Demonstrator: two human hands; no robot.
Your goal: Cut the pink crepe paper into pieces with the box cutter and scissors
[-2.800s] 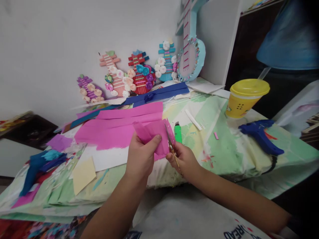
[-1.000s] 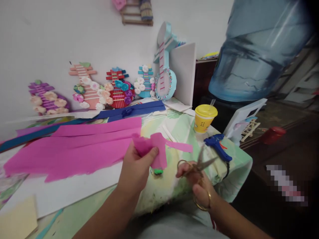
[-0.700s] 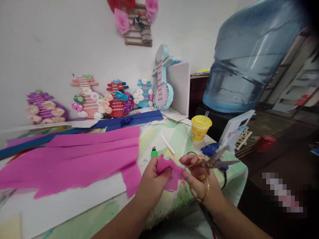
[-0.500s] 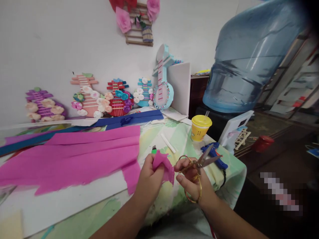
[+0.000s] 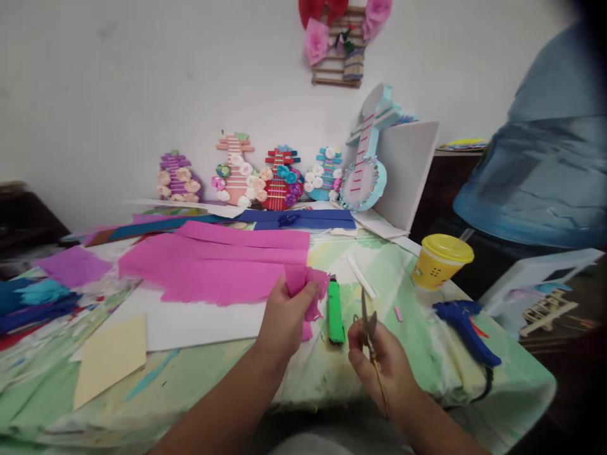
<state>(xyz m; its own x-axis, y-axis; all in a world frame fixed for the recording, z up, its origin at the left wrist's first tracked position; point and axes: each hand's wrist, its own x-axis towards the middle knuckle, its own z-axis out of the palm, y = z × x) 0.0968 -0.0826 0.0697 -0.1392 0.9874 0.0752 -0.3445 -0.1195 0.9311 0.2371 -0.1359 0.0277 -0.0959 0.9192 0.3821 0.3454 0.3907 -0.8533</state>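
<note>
My left hand [image 5: 284, 319] is closed on a small crumpled piece of pink paper [image 5: 313, 297], pinched between thumb and fingers above the table. To its right, my right hand [image 5: 382, 360] is wrapped round gold-handled scissors [image 5: 368, 328], whose blades point up and away from me. A green utility knife [image 5: 336, 313] lies on the cloth between my hands. Behind my left hand, large pink paper sheets [image 5: 227, 259] spread over a white board [image 5: 199, 325].
A blue glue gun [image 5: 467, 328] and a yellow lidded cup [image 5: 442, 259] stand at the right. Decorated paper instruments [image 5: 279, 180] line the wall. Cream paper [image 5: 111, 357] and paper scraps [image 5: 47, 294] lie left. A water bottle [image 5: 545, 151] rises beyond the cup.
The view has turned left, showing more of the table's left side. The scissors have swung from pointing right to pointing upward, their blades closer together. The green knife is now uncovered.
</note>
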